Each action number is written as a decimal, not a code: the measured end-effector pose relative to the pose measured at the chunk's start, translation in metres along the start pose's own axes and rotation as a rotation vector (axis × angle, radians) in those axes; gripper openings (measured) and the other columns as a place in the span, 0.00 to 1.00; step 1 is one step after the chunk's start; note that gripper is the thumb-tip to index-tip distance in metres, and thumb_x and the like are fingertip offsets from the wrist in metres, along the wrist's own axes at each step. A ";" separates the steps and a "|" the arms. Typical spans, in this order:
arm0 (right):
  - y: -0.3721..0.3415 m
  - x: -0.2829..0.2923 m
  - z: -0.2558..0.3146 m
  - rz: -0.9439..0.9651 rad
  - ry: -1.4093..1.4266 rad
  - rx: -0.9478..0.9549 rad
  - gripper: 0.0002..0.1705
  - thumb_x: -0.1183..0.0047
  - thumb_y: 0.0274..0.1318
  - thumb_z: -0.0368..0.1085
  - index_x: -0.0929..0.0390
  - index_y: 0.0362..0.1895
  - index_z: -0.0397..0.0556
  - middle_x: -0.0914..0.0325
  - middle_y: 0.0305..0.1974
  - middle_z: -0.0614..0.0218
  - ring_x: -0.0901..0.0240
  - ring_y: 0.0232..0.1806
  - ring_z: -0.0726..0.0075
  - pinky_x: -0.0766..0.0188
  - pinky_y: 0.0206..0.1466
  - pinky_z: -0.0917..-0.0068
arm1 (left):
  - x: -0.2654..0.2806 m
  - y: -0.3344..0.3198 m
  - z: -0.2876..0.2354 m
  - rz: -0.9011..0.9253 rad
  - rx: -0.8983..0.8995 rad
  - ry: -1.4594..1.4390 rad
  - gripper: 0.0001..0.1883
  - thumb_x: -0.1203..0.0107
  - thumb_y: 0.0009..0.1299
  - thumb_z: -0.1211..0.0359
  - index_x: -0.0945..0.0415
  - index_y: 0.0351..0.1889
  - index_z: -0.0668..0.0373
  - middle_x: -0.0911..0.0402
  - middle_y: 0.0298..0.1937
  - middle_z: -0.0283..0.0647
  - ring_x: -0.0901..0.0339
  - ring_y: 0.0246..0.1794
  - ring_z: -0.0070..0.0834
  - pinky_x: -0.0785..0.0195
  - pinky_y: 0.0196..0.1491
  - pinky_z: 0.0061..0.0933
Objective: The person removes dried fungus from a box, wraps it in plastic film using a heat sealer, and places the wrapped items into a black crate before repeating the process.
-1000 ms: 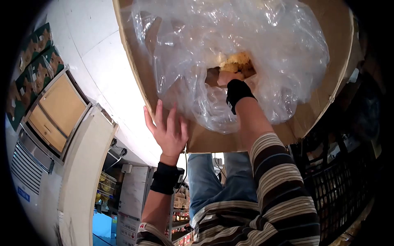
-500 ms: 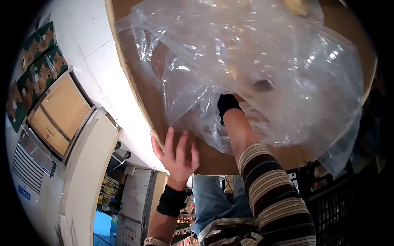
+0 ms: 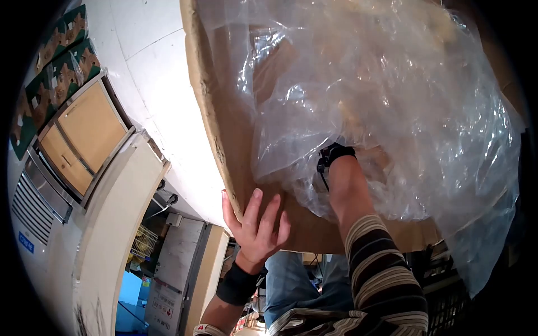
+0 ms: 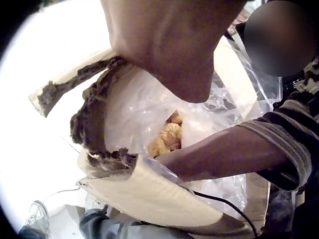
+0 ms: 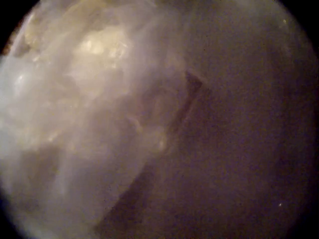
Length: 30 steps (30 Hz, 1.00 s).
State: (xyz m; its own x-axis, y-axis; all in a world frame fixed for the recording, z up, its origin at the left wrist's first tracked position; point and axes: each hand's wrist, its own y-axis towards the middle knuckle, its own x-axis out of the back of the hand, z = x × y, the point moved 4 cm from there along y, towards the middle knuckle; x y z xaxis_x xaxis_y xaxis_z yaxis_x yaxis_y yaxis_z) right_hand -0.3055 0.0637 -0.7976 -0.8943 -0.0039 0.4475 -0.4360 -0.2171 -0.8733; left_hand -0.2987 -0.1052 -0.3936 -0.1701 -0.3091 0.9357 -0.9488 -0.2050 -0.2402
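Note:
A large cardboard box point(image 3: 204, 95) lined with a loose clear plastic bag point(image 3: 314, 106) fills the head view. My left hand point(image 3: 258, 229) rests on the box's near left rim, fingers extended and slightly spread. The right forearm point(image 3: 347, 185) reaches down into the bag as far as the black wristband point(image 3: 339, 151); folds of plastic hide the right hand beyond it. Through an opening in the bag, the left wrist view shows yellowish knobbly lumps point(image 4: 171, 134) just beyond that arm. In the right wrist view, blurred plastic point(image 5: 75, 99) covers almost everything.
A white surface point(image 3: 151, 67) runs along the box's left side. Farther left stand a cabinet with wooden doors point(image 3: 92, 140) and green-and-brown cartons point(image 3: 61, 61). At the lower right is a black slatted crate point(image 3: 448, 297). A black cable point(image 4: 229, 206) crosses the box's edge.
The right hand has gone from beside the visible yellow lumps to under the plastic. The bag has spread right and now hangs past the box's edge. My left hand stays at the left rim.

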 end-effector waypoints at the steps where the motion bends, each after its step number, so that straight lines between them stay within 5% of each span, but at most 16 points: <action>1: 0.000 0.000 -0.001 0.000 -0.001 0.002 0.27 0.44 0.50 0.52 0.21 0.52 0.52 0.20 0.50 0.57 0.23 0.51 0.50 0.27 0.51 0.56 | 0.004 0.002 -0.001 -0.015 0.019 -0.022 0.15 0.42 0.59 0.66 0.19 0.43 0.59 0.22 0.50 0.33 0.33 0.64 0.33 0.45 0.64 0.71; 12: 0.001 -0.001 -0.006 -0.035 0.022 0.065 0.28 0.42 0.50 0.53 0.22 0.53 0.53 0.20 0.50 0.57 0.22 0.50 0.50 0.26 0.50 0.56 | 0.005 -0.005 0.006 0.016 0.012 -0.030 0.16 0.41 0.58 0.65 0.20 0.44 0.58 0.25 0.56 0.43 0.33 0.63 0.39 0.48 0.65 0.69; 14: -0.002 0.002 -0.006 -0.061 0.043 0.093 0.28 0.42 0.50 0.53 0.22 0.53 0.53 0.20 0.49 0.57 0.22 0.50 0.50 0.26 0.50 0.56 | 0.003 -0.007 0.008 0.052 0.008 -0.023 0.23 0.38 0.56 0.65 0.24 0.51 0.58 0.31 0.62 0.53 0.35 0.65 0.44 0.58 0.68 0.63; 21: -0.042 0.041 -0.028 -0.153 0.402 0.480 0.28 0.41 0.49 0.53 0.22 0.53 0.53 0.20 0.49 0.57 0.22 0.50 0.50 0.26 0.49 0.57 | 0.012 0.002 0.000 -0.026 0.004 -0.098 0.17 0.43 0.59 0.68 0.23 0.47 0.61 0.27 0.58 0.49 0.32 0.63 0.44 0.51 0.67 0.68; 24: -0.073 0.083 -0.029 -0.255 0.088 0.471 0.29 0.37 0.48 0.51 0.24 0.53 0.52 0.19 0.43 0.59 0.21 0.44 0.58 0.24 0.45 0.63 | 0.009 0.002 0.002 -0.035 -0.014 -0.144 0.21 0.42 0.59 0.68 0.26 0.52 0.60 0.31 0.62 0.50 0.36 0.66 0.46 0.57 0.70 0.65; 26: -0.082 0.099 -0.034 -0.073 0.566 0.642 0.24 0.37 0.51 0.47 0.24 0.51 0.52 0.20 0.38 0.66 0.22 0.38 0.66 0.25 0.41 0.71 | 0.006 0.005 0.001 -0.030 -0.005 -0.186 0.21 0.42 0.59 0.69 0.27 0.52 0.61 0.32 0.63 0.51 0.38 0.67 0.51 0.55 0.69 0.64; 28: -0.080 0.105 -0.040 0.273 1.001 0.462 0.20 0.39 0.55 0.48 0.24 0.48 0.56 0.23 0.37 0.73 0.27 0.33 0.71 0.26 0.32 0.76 | 0.009 0.007 -0.005 -0.071 0.044 -0.208 0.20 0.43 0.59 0.70 0.27 0.51 0.61 0.33 0.64 0.50 0.42 0.67 0.59 0.53 0.69 0.62; 30: -0.098 0.123 -0.035 0.506 1.305 -0.243 0.19 0.40 0.56 0.48 0.24 0.48 0.56 0.23 0.37 0.72 0.27 0.34 0.73 0.27 0.30 0.74 | 0.012 0.005 -0.002 -0.087 0.033 -0.226 0.21 0.42 0.58 0.71 0.26 0.52 0.60 0.33 0.65 0.48 0.47 0.68 0.66 0.52 0.68 0.61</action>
State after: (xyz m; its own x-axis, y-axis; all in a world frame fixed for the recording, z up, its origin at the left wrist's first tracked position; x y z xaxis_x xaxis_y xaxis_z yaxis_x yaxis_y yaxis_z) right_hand -0.3761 0.1191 -0.6637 -0.3477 0.8890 -0.2979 0.0674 -0.2931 -0.9537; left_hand -0.3056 -0.1079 -0.3828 -0.0211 -0.4886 0.8723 -0.9475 -0.2687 -0.1734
